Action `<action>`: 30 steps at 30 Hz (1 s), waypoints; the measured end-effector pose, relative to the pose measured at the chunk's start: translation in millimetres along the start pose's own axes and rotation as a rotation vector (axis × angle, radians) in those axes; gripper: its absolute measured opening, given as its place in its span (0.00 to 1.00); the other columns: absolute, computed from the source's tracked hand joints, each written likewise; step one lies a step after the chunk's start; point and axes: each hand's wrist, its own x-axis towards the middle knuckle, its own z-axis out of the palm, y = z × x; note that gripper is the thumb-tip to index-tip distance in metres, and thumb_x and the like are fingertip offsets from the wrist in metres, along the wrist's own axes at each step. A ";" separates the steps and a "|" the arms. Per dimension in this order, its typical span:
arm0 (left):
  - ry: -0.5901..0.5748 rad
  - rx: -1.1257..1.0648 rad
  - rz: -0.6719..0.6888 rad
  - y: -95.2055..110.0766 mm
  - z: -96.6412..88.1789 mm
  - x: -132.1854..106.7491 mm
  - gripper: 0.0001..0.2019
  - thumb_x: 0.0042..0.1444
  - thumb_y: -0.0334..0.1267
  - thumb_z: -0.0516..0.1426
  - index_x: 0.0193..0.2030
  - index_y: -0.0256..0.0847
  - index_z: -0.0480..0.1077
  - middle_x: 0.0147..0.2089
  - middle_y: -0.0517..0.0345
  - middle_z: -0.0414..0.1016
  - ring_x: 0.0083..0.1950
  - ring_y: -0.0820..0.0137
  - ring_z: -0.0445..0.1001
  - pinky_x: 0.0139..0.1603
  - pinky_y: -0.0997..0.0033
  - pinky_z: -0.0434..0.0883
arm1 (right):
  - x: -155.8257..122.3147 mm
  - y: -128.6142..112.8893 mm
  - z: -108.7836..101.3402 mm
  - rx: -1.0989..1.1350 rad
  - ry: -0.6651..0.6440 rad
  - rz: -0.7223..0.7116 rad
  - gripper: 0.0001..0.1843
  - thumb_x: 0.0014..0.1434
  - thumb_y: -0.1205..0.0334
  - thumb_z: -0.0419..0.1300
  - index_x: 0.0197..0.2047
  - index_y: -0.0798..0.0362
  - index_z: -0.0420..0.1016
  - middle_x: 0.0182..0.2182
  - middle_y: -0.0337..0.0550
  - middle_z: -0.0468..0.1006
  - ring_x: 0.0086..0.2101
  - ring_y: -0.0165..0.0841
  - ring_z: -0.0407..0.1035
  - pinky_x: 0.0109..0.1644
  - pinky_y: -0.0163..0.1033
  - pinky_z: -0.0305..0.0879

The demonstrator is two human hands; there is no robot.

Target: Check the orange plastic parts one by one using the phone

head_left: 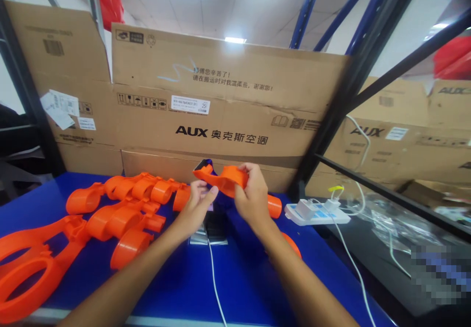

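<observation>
My right hand [253, 194] is closed around the right end of an orange plastic part [226, 180], a curved piece with a ring-like end and a pointed left tip. It is held up above the blue table [176, 288]. My left hand [195, 207] is just below the part's left tip, thumb and fingers apart; whether it touches the part cannot be made out. Behind the hands is a dark blue and black item, mostly hidden. Under them lies a black flat object [215, 226] with a white cable [213, 268] running toward me.
Several orange ring-shaped parts [121, 221] lie in rows on the left, with larger orange loops [27, 278] at the front left. A white power strip [316, 213] with plugs sits at the right edge. A large cardboard box [221, 106] stands behind, beside a black rack post [342, 96].
</observation>
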 end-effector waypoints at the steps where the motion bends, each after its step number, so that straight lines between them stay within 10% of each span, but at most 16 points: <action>1: 0.030 -0.024 0.022 -3.4 -2.5 1.9 0.23 0.60 0.58 0.61 0.53 0.47 0.61 0.50 0.52 0.74 0.45 0.65 0.77 0.44 0.64 0.75 | -5.6 -3.6 3.2 0.042 0.007 0.008 0.20 0.53 0.70 0.56 0.50 0.49 0.65 0.43 0.46 0.74 0.43 0.42 0.70 0.50 0.48 0.68; 8: 0.056 0.166 0.124 -4.4 -22.3 4.1 0.22 0.58 0.51 0.61 0.24 0.43 0.56 0.20 0.68 0.56 0.21 0.75 0.58 0.23 0.74 0.57 | -32.4 -6.6 11.7 0.281 0.104 0.080 0.18 0.54 0.66 0.61 0.47 0.48 0.64 0.40 0.40 0.70 0.38 0.37 0.69 0.45 0.43 0.70; 15: -0.031 0.319 0.068 1.6 -21.5 -7.0 0.22 0.51 0.41 0.58 0.14 0.43 0.51 0.17 0.65 0.49 0.21 0.74 0.52 0.24 0.70 0.49 | -42.4 -7.3 10.7 0.337 0.134 0.163 0.17 0.55 0.63 0.61 0.48 0.48 0.63 0.40 0.42 0.70 0.39 0.38 0.70 0.44 0.43 0.72; 23: -0.029 0.133 0.050 -6.3 -26.3 -1.6 0.24 0.57 0.49 0.59 0.18 0.43 0.53 0.19 0.67 0.48 0.21 0.76 0.48 0.23 0.71 0.47 | -48.0 -5.9 8.5 0.385 0.227 0.152 0.17 0.56 0.61 0.59 0.48 0.47 0.62 0.43 0.45 0.67 0.42 0.39 0.69 0.47 0.45 0.71; 30: 0.027 -0.066 -0.003 -3.3 -18.0 -5.4 0.22 0.57 0.58 0.63 0.47 0.42 0.71 0.35 0.58 0.73 0.30 0.66 0.73 0.27 0.69 0.69 | -58.4 -19.3 12.6 0.416 0.079 -0.009 0.20 0.58 0.59 0.62 0.51 0.46 0.61 0.40 0.43 0.66 0.39 0.39 0.66 0.45 0.47 0.69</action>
